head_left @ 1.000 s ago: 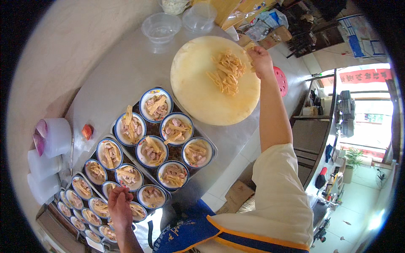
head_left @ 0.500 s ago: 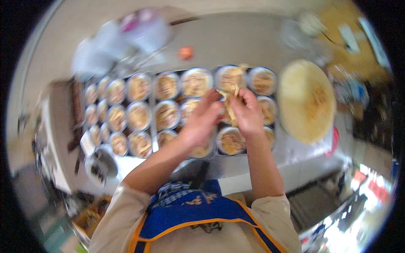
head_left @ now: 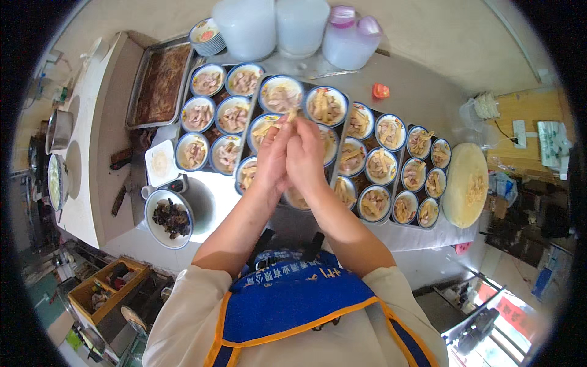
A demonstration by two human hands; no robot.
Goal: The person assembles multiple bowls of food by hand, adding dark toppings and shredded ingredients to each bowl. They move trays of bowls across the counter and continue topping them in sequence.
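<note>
My left hand (head_left: 273,154) and my right hand (head_left: 306,153) are pressed together over a tray of bowls. Pale yellow food strips (head_left: 292,114) poke out between the fingertips of both closed hands. Below them, white bowls with blue rims hold pinkish meat pieces. One bowl (head_left: 326,105) beside my right hand has yellow strips on its meat, while another bowl (head_left: 281,95) just beyond my fingers shows mostly meat. My hands and wrists partly hide several bowls. At the right, a large round pale yellow container (head_left: 463,211) carries a small heap of similar strips (head_left: 476,188).
More bowls (head_left: 197,114) fill a tray to the left. A bowl of dark, ruffled food (head_left: 170,220) stands near a white square dish (head_left: 161,164). Plastic tubs (head_left: 245,30), stacked bowls (head_left: 208,46) and a brown-stained tray (head_left: 161,85) line the back. A knife (head_left: 120,200) lies at the left.
The view has swung left. My hands have moved from bowls nearer the yellow container to ones farther left, and they have come together around the strips.
</note>
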